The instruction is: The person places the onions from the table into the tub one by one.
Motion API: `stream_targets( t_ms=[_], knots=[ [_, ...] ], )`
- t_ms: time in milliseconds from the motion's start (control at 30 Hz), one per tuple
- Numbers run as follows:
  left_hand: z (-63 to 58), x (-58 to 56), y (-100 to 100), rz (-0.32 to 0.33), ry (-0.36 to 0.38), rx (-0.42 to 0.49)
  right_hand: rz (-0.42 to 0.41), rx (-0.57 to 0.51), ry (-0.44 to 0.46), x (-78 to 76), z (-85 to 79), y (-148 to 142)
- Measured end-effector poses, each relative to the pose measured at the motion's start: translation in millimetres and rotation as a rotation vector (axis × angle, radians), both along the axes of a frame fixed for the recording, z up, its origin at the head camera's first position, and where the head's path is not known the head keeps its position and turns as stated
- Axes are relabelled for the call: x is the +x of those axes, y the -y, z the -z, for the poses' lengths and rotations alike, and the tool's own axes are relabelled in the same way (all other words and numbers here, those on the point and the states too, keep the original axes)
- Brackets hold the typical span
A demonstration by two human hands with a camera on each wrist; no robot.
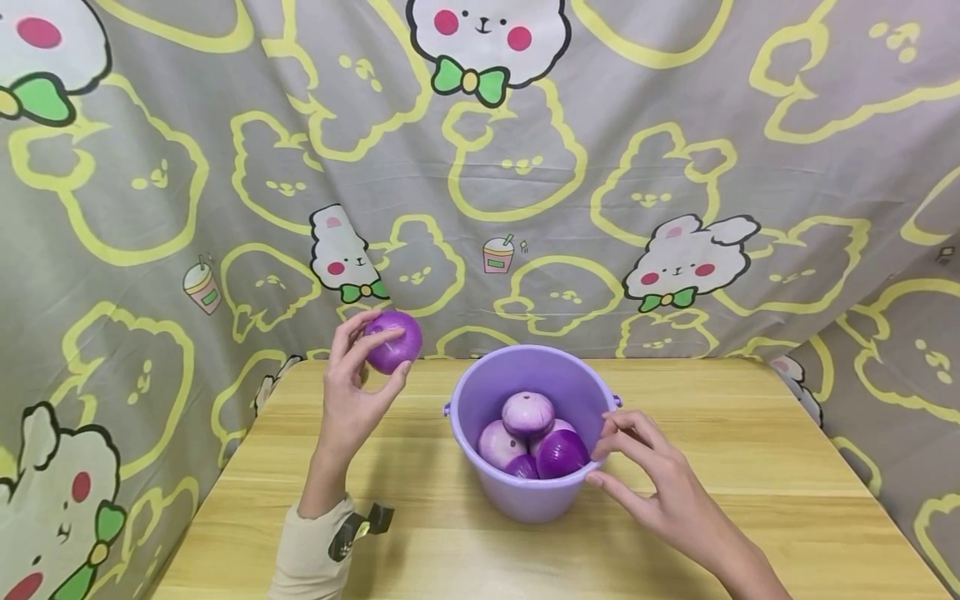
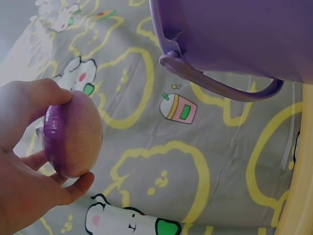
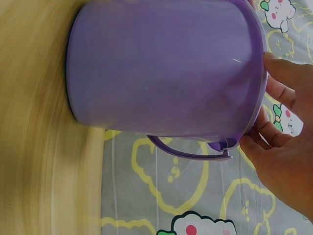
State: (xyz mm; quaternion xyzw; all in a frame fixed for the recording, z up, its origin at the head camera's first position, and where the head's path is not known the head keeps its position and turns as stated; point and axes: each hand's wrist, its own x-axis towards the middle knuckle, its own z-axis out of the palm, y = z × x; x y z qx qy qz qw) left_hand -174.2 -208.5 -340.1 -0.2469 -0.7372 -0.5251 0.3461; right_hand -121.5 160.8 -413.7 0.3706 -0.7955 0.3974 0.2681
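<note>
My left hand [image 1: 363,387] holds a purple onion [image 1: 395,342] between thumb and fingers, above the table and left of the bucket. In the left wrist view this onion [image 2: 73,134] shows a shiny purple side and a paler side. A light purple bucket [image 1: 532,500] stands upright on the table. Inside it lie several onions, with a pale one [image 1: 527,413] on top and a darker purple one [image 1: 562,453] near the right wall. On the bucket's right side, my right hand [image 1: 660,479] pinches the rim, thumb outside; in the right wrist view its fingers [image 3: 275,132] are at the rim.
The wooden table [image 1: 420,550] runs back to a grey curtain [image 1: 465,192] with yellow outlines and cartoon rabbits, which also hangs at both sides. The bucket's handle [image 2: 230,90] hangs down on its far side. A dark strap [image 1: 360,529] sits on the left sleeve.
</note>
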Motion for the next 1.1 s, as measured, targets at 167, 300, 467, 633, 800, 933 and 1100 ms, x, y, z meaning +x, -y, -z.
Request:
stream_targets(
  t_ms=[167, 300, 467, 633, 800, 933, 1100],
  knots=[
    [-1.8, 2.3, -1.7, 0.001, -0.004, -0.003, 0.0, -0.004, -0.006, 0.2, 0.5, -0.5],
    [-0.9, 2.9, -2.4, 0.005, -0.012, -0.003, 0.004, -0.001, -0.003, 0.7, 0.7, -0.6],
    [10.6, -7.1, 2.4, 0.014, -0.026, -0.013, 0.001, -0.004, -0.003, 1.1, 0.6, 0.0],
    [20.9, -15.3, 9.0, 0.021, -0.039, -0.034, -0.002, -0.008, -0.004, 0.3, 1.0, 0.6],
    [19.1, -13.5, 7.3, 0.034, -0.069, -0.048, -0.004, -0.009, -0.002, -0.3, 1.5, 0.8],
    [5.4, -2.5, -2.6, 0.036, -0.101, -0.053, -0.003, -0.009, 0.0, -0.1, 1.5, 0.9],
    [-7.9, 9.2, -11.9, 0.017, -0.127, -0.072, 0.0, -0.008, -0.001, 0.3, 1.1, 0.5]
  ],
)
